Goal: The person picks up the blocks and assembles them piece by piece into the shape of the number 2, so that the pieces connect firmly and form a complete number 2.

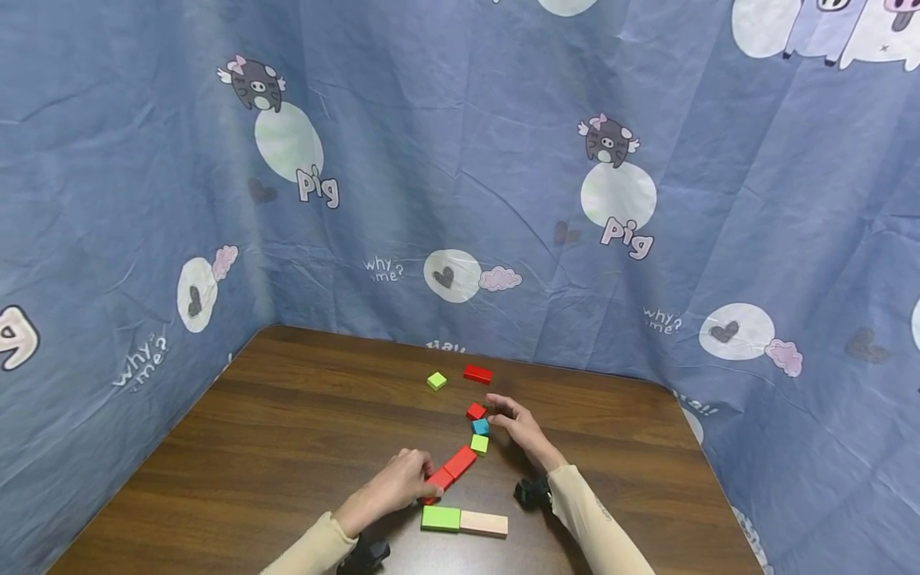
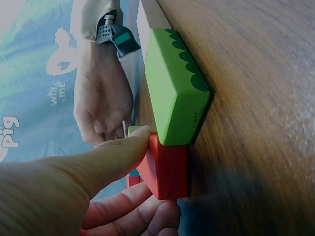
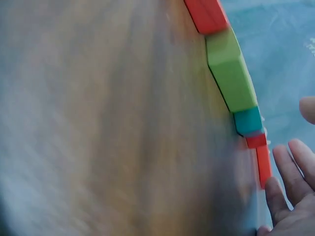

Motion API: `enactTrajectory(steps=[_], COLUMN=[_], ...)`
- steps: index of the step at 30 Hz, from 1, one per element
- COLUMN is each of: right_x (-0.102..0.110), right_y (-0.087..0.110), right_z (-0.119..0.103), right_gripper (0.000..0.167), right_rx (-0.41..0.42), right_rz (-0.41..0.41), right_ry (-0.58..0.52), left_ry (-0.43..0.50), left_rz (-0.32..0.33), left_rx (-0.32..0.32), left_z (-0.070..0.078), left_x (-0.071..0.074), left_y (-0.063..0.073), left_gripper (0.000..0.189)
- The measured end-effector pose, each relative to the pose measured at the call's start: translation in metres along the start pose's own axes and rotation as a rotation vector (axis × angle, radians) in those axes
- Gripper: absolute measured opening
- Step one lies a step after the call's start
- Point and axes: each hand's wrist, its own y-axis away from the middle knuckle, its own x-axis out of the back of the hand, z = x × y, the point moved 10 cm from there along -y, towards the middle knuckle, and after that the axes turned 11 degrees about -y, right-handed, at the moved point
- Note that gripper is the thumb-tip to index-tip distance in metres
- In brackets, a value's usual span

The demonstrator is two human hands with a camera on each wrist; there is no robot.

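My left hand pinches the near end of a red block, thumb on one side and fingers curled at the other. A second red block continues the slanting line beyond it. Farther along come a light green block, a blue block and a small red block. Beside the blue and small red blocks is my right hand, fingers spread apart and holding nothing. Close to the pinched block lies a green block with dark scalloped edging, end to end with a plain wooden block.
Toward the back of the brown wooden table lie another light green block and a red block. A blue curtain with pig prints hangs behind and along the sides. Dark devices are strapped at both wrists.
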Motion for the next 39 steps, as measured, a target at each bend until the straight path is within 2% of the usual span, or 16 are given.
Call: enactTrajectory(steps=[6,11,15,29,39], right_x=[-0.008,-0.02,-0.029,-0.034,-0.037], right_y=[0.007,0.018,0.026,0.028,0.029], right_z=[-0.005,-0.023,-0.037,-0.039,-0.04], right_gripper=[0.061,0.062,0.061,0.063,0.066], right_rx=[0.02,0.058,0.089,0.096,0.118], right_rz=[-0.045,-0.118,-0.156,-0.104,-0.133], right_ry=[-0.032,-0.055,-0.02,0.08,0.133], left_ry=[-0.015,-0.022,-0.018,-0.018,0.006], left_rz=[0.021,0.029,0.028,0.012,-0.021], left_rx=[-0.012,-0.013,-0.015,-0.014,0.008], left_z=[0.002,0.003,0.003,0.002,-0.001], left_x=[0.002,0.003,0.003,0.003,-0.002], left_y=[0.0,0.001,0.002,0.0,0.0], left_gripper=[0.028,0.029,0.029,0.029,0.028])
